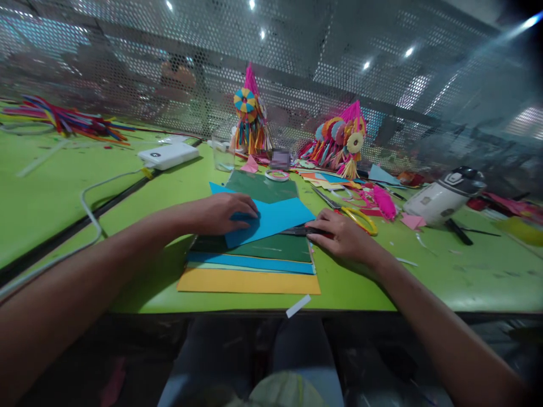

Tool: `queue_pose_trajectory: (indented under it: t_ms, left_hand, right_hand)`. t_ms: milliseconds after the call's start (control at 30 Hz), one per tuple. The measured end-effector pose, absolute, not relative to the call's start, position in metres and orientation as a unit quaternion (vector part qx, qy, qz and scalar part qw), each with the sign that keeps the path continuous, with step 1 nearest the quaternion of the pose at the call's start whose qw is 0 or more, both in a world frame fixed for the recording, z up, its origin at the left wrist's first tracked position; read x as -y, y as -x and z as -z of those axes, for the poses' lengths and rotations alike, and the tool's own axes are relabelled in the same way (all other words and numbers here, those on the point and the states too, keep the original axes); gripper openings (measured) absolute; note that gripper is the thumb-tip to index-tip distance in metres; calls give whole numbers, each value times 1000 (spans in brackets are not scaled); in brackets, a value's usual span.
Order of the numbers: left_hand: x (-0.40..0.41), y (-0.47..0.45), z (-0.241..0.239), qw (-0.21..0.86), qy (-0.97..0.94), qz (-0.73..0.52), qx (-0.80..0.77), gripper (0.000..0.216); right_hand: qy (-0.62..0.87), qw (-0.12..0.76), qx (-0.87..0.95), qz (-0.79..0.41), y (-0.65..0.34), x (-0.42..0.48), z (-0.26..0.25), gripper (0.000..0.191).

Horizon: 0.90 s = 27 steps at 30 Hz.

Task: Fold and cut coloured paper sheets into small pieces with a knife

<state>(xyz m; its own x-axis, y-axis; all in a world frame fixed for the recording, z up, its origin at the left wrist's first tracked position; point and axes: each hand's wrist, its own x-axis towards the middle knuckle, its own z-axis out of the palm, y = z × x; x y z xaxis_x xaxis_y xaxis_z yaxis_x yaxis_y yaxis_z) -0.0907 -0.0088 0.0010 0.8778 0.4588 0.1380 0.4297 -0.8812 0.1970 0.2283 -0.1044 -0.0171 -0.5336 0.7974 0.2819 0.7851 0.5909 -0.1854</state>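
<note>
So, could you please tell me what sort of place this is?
Probably a paper-craft workshop: the left hand holds blue paper, yellow-handled scissors lie nearby, and colourful tasselled ornaments stand behind.

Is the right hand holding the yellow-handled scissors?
No, the yellow-handled scissors lie on the green table beyond the right hand, which grips a dark-bladed tool.

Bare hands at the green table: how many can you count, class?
2: the left hand on the blue paper, the right hand holding a dark tool by the paper's right corner.
</note>
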Motion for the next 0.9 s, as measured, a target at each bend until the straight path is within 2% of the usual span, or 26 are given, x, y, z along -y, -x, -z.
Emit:
queue_pose_trajectory:
  t_ms: [400,667,900]
  left_hand:
    - [9,94,-10,109,-963,-72,-236,25]
    - [9,94,-7,107,-963,-77,-236,24]
    - [8,93,-6,113,-964,-77,-227,24]
  right_hand:
    - [450,172,876,-32,-217,112,14,30]
    - [447,128,885,-32,-198,107,3,30]
    - [459,132,878,-32,-192,112,5,29]
